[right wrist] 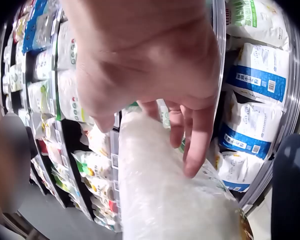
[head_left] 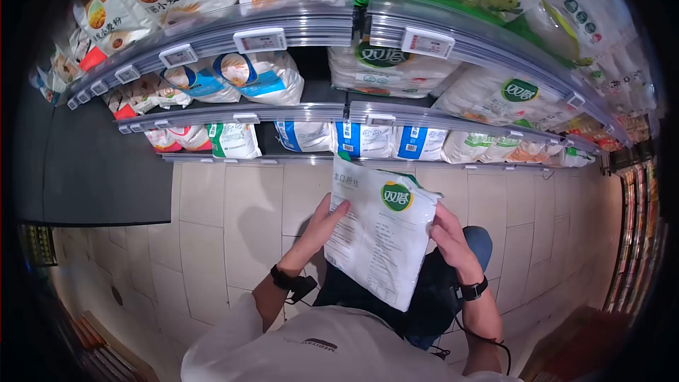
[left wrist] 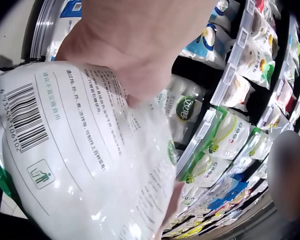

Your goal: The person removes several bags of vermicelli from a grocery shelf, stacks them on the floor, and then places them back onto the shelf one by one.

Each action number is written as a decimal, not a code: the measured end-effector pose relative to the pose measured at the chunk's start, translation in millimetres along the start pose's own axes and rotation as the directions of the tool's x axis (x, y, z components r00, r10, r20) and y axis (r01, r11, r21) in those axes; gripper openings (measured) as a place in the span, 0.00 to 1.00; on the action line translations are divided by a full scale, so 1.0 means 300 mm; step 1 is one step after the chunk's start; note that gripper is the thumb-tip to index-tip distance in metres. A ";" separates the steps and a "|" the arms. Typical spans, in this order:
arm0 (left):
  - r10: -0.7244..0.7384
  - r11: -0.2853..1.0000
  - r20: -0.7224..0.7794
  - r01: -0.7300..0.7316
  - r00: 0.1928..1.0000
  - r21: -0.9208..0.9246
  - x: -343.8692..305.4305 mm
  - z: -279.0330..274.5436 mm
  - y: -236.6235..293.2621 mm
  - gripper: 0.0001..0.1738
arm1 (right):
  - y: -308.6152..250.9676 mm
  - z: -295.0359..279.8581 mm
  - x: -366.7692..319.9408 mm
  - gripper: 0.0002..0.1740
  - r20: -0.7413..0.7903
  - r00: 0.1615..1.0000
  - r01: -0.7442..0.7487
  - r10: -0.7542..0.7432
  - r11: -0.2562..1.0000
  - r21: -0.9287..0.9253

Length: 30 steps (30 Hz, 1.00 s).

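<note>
The white bag (head_left: 382, 240) is in front of the shelf (head_left: 311, 37), above the person's lap. The left hand (head_left: 324, 228) grips one side, thumb on the print, the other fingers hidden behind; the right hand (head_left: 453, 242) holds the opposite edge. Small print is hard to read. Pale floor tiles (head_left: 201, 205) lie below the shelf. The bag's long axis slants from shelf to lap, logo end shelfward.
</note>
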State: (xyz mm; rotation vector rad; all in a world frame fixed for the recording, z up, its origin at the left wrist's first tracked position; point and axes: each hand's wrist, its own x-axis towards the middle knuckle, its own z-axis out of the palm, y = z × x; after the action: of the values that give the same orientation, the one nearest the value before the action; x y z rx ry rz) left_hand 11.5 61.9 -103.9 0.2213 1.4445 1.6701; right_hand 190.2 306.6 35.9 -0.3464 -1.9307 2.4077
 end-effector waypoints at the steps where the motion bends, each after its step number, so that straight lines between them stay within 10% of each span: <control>1: -0.002 0.999 0.045 0.004 0.999 -0.043 0.005 0.020 0.011 0.29 | 0.022 -0.020 -0.029 0.30 0.044 0.999 -0.015 0.007 0.985 0.171; 2: -0.012 0.998 0.095 0.018 0.995 -0.061 0.008 0.038 0.015 0.29 | 0.063 -0.046 -0.056 0.30 0.092 0.996 -0.034 0.003 0.941 0.338; 5: -0.032 0.993 0.238 0.058 0.971 -0.104 0.049 0.080 0.042 0.29 | 0.078 -0.062 -0.063 0.24 0.013 0.998 0.069 -0.069 0.997 0.027; 7: -0.074 0.979 0.335 0.132 0.939 -0.155 0.056 0.111 0.021 0.29 | -0.036 -0.006 0.020 0.22 0.115 0.914 0.399 -0.389 0.811 -0.427; 9: -0.121 0.942 0.400 0.233 0.909 -0.243 0.051 0.143 -0.007 0.30 | -0.070 -0.001 0.083 0.36 0.063 0.853 0.504 -0.518 0.787 -0.357; 14: -0.115 0.914 0.477 0.280 0.872 -0.292 0.060 0.237 -0.023 0.31 | -0.123 -0.162 0.227 0.51 0.372 0.889 0.396 -0.266 0.855 -0.334; 17: -0.138 0.906 0.493 0.310 0.859 -0.287 0.075 0.323 0.014 0.34 | -0.104 -0.233 0.337 0.44 0.605 0.749 0.548 -0.269 0.765 -0.338; 21: -0.148 0.900 0.470 0.316 0.870 -0.301 0.093 0.468 0.032 0.41 | 0.016 -0.265 0.370 0.26 0.421 0.836 0.414 -0.352 0.908 -0.063; 24: -0.113 0.942 0.446 0.239 0.888 -0.236 0.040 0.542 0.066 0.41 | 0.002 -0.303 0.407 0.14 0.493 0.817 0.438 -0.299 0.878 -0.193; 30: -0.177 0.756 0.368 0.365 0.913 -0.543 -0.097 0.467 -0.136 0.42 | 0.143 -0.299 0.500 0.23 0.506 0.849 0.122 0.153 0.874 -0.470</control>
State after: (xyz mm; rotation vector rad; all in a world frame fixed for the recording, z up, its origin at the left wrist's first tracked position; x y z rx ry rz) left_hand 138.5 137.2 -84.9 -0.0999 0.6253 1.6744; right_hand 66.4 407.8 -46.2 0.3575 -2.7796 2.1316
